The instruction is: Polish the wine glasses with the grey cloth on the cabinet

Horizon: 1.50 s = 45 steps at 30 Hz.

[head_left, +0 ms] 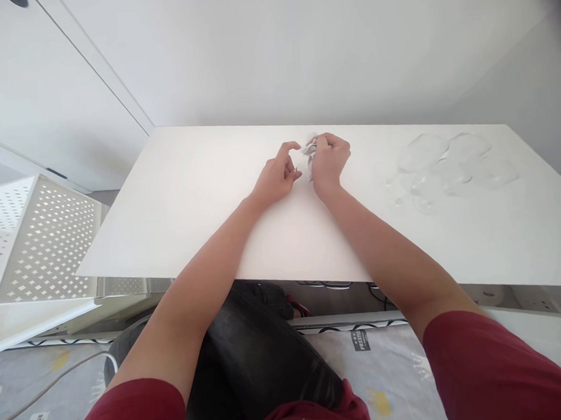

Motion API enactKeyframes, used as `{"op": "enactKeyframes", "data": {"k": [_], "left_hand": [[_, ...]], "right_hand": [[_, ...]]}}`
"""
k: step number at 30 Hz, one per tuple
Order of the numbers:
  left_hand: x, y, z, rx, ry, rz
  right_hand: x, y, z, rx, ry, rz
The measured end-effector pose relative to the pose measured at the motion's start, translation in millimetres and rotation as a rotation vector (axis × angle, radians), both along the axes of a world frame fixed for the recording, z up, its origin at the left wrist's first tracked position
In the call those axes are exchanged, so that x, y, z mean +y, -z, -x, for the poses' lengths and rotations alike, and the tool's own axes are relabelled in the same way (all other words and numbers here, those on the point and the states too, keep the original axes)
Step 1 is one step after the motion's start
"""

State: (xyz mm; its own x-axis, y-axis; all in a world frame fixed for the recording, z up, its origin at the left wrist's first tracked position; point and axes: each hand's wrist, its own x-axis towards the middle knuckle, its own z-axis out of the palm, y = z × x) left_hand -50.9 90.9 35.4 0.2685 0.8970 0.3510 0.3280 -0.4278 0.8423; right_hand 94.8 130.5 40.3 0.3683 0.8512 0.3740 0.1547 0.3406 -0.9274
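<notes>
My right hand (330,159) is closed around a crumpled whitish tissue (310,150), whose folds stick out on its left side near the white tabletop (189,203). Just left of it, my left hand (277,175) has its index finger stretched toward the tissue and its thumb apart below. The other left fingers are partly curled. A tiny pale scrap shows by the left thumb, too small to make out. On the right part of the tabletop lies a glossy, clear wet patch (449,165) with rounded outlines.
A white wall rises behind the tabletop. White perforated baskets (49,240) stand at the left. My legs in dark trousers (265,350) are under the front edge, over a grey printed mattress (385,374). A pale cable (53,383) crosses at lower left; dark cables (378,293) hang underneath.
</notes>
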Motion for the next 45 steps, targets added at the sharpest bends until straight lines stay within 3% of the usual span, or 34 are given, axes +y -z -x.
{"op": "enactKeyframes", "data": {"k": [5, 8, 13, 20, 23, 26, 31, 36, 40, 45], "left_hand": [[4, 1.5, 7, -0.075, -0.017, 0.063], [6, 0.0, 12, -0.201, 0.044, 0.187], [8, -0.8, 10, -0.436, 0.177, 0.294], [12, 4.0, 3, -0.641, 0.101, 0.417], [13, 5.2, 2, -0.679, 0.087, 0.402], [15, 7.8, 2, -0.697, 0.057, 0.379], [23, 14.4, 2, -0.661, -0.112, 0.374], [26, 15.4, 7, -0.592, -0.226, 0.212], [25, 12.5, 11, -0.651, -0.141, 0.139], [25, 7.0, 12, -0.788, 0.015, 0.228]], "right_hand": [[24, 6, -12, 0.488, -0.289, 0.187], [33, 11, -18, 0.58, -0.431, 0.177], [35, 19, -9, 0.529, -0.593, 0.148], [9, 6, 14, 0.401, -0.631, 0.216], [-2, 3, 18, 0.39, -0.615, 0.23], [-4, 8, 20, 0.294, -0.634, 0.126], [2, 14, 18, 0.107, -0.66, -0.006], [1, 9, 14, 0.072, -0.707, 0.003], [-1, 12, 19, 0.263, -0.755, 0.084], [-6, 17, 29, 0.333, -0.807, 0.184]]}}
